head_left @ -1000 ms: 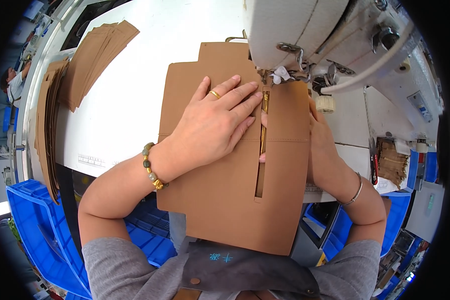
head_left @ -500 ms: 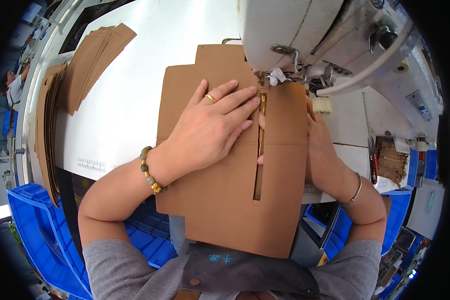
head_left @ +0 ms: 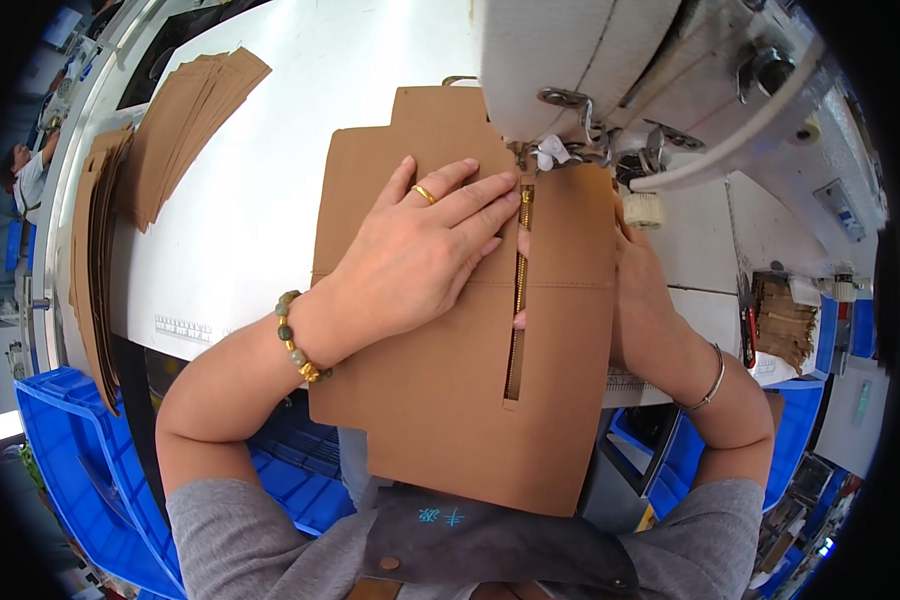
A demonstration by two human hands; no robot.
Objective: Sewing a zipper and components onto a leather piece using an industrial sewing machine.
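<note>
A brown panel [head_left: 460, 400] with cut corners and a stitched cross line lies under the sewing machine's presser foot [head_left: 525, 155]. A brass zipper [head_left: 520, 270] shows in its long slot, whose top end is just below the foot. My left hand [head_left: 410, 260], with a gold ring and bead bracelet, lies on the panel left of the slot, fingers stretched out near the foot. My right hand [head_left: 645, 300] holds the right side from underneath; pink fingertips show through the slot, and the rest of its fingers are mostly hidden.
The white machine head [head_left: 580, 50] hangs at upper right. Stacked brown pieces [head_left: 185, 120] sit on the left of the white table [head_left: 180, 270]. Scissors [head_left: 748, 335] and a box of brown scraps [head_left: 785, 320] are at right. Blue bins [head_left: 70, 430] stand below. Another person [head_left: 25, 175] is at far left.
The panel and both my hands have shifted slightly left and down in the picture since a second ago. The zipper now shows further down the slot's lower end.
</note>
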